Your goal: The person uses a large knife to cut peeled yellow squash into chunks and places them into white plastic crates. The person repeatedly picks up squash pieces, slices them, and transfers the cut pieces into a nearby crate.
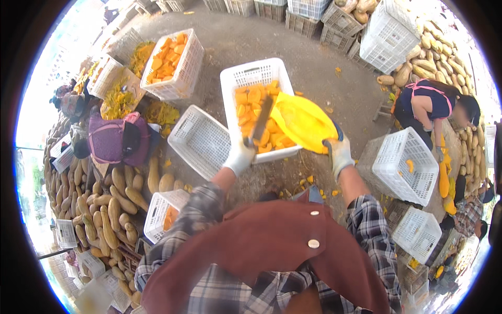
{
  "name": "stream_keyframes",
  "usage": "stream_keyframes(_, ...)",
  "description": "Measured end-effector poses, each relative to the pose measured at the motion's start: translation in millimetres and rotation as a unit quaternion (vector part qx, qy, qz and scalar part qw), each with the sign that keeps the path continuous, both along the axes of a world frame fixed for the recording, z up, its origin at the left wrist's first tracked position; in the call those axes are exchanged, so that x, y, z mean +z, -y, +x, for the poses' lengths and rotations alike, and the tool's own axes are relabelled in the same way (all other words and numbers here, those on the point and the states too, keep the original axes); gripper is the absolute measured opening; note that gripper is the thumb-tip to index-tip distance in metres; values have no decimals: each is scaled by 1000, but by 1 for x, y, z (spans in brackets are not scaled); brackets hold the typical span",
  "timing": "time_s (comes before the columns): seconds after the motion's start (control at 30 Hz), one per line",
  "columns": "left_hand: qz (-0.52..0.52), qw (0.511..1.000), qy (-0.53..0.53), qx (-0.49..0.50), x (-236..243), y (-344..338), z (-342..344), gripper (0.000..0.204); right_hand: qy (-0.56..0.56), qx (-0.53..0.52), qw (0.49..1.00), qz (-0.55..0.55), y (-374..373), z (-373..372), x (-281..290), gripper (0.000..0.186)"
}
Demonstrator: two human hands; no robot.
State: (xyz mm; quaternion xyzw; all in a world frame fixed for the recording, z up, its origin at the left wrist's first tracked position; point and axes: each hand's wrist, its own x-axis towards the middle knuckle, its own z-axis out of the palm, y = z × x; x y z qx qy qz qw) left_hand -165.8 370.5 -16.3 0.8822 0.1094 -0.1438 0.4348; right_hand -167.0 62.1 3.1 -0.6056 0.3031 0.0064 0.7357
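Note:
My left hand point(240, 158), in a white glove, is closed round the handle of a broad-bladed knife point(262, 119), its blade pointing away over a crate. My right hand point(341, 154), also gloved, grips the near right rim of a yellow plastic basin point(304, 122). The basin is tilted over the right side of a white plastic crate point(228, 89) in front of me. Orange pumpkin chunks point(255, 95) fill much of that crate. The basin hides part of the chunks and shows no pieces in its visible inside.
Left of the crate stands a tilted white crate point(194, 137); beyond it, another crate point(194, 65) holds chunks. Piled pumpkins point(112, 209) lie at left. One person point(120, 137) sits at left; another point(431, 102) bends at right beside a crate point(405, 163). Scraps litter the floor.

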Motion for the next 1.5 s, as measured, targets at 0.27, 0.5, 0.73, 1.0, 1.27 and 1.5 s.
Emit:
stream_keyframes(0.27,-241,915,321,48,48,7,18,24,9,-17,999,-27,-19,26,10,61)
stream_keyframes(0.5,-140,990,-18,8,34,-16,31,34,39,72,986,-148,-22,38,11,54)
stream_keyframes(0.73,-126,941,312,-38,82,-5,31,34,32,145,941,-305,-32,58,29,50)
stream_keyframes(1.0,-168,972,-128,-102,4,1,29,27,2,88,973,-211,-44,70,25,40)
stream_keyframes(1.27,-384,904,-162,96,49,-33,54,29,68,-3,997,42,-42,83,9,33)
stream_keyframes(1.5,-213,945,225,107,56,7,2,38,50,-29,994,-95,-87,89,5,36)
